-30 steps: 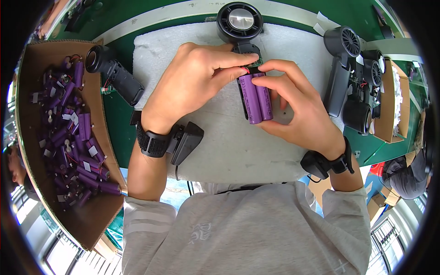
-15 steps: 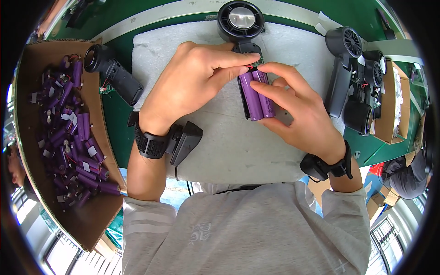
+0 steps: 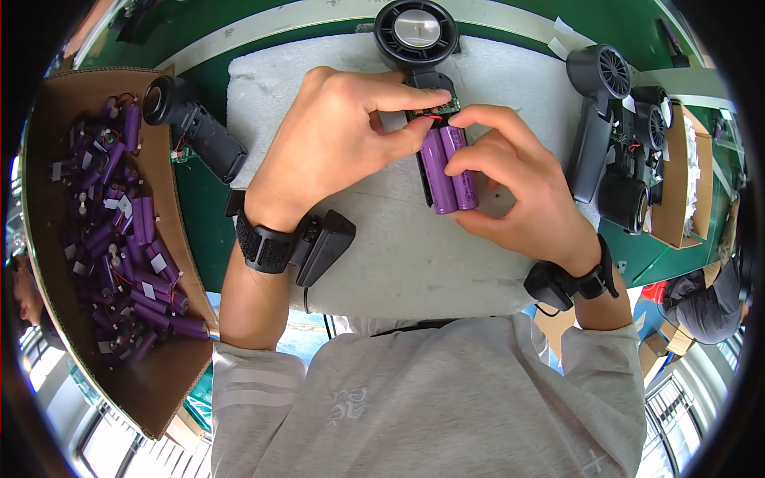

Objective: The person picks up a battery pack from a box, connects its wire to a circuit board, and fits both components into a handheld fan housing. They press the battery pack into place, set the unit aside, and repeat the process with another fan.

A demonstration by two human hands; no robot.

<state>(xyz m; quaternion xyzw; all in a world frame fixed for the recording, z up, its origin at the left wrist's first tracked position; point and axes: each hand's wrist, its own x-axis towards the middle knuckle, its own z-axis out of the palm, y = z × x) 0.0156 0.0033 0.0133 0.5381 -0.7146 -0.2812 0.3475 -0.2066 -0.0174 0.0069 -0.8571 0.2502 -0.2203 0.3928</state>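
Purple battery pair (image 3: 450, 171), over the middle of the white foam pad (image 3: 374, 263), lying in the open handle of a black handheld fan (image 3: 416, 29). Right hand (image 3: 526, 191) curled around it, pinching it between thumb at the near end and bent fingers on top; left hand (image 3: 339, 127) with thumb and index finger close together at the far end, beside a red wire (image 3: 434, 118) and a green circuit board (image 3: 453, 105), any grip on the wire impossible to tell. Long axis running toward the pad's far edge, far end leaning slightly left, toward the fan's round head. Two glossy cylinders side by side, with dark print. Under the pad, a green tabletop (image 3: 205, 239); beyond its far edge, a pale rail (image 3: 303, 20). Left of the pad, a dark fan body (image 3: 211, 139), then a cardboard box (image 3: 159, 390) of loose purple cells (image 3: 143, 219). Right of it, several dark fans (image 3: 590, 143), a smaller carton (image 3: 676, 195) and, well apart, a dark-clothed person (image 3: 709, 311).
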